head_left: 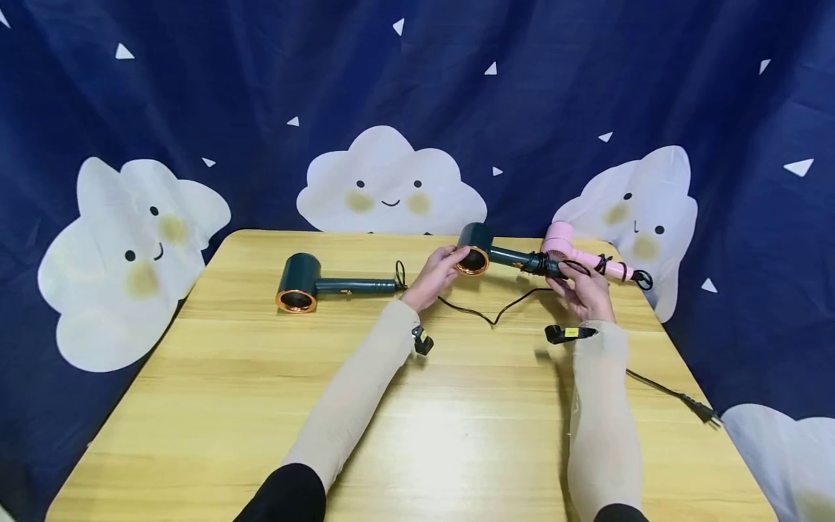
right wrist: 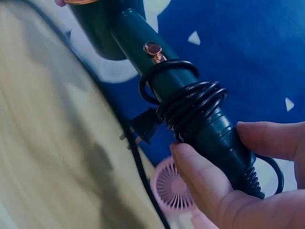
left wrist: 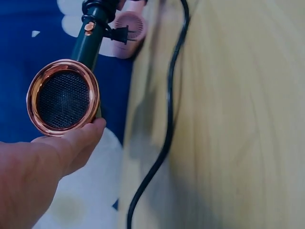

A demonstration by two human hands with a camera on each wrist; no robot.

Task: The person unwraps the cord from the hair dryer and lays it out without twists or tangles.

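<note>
Spanning the space between both hands, a dark green hair dryer [head_left: 475, 238] is held up over the far right part of the wooden table [head_left: 261, 406]. The left hand [head_left: 435, 275] grips its barrel by the copper-coloured rim [left wrist: 34, 114]; the right hand [head_left: 587, 291] pinches the handle's end, between thumb and fingers. A black cord [right wrist: 193, 102] is coiled round that handle, its plug [right wrist: 145, 125] sticking out beside the coils. Just beyond the right hand is a pink hair dryer [head_left: 559, 243]. To the left, another green hair dryer [head_left: 301, 279] lies on the table. A loose cable [head_left: 493, 322] bends between the hands; a second plug [head_left: 701, 411] lies at the right edge.
</note>
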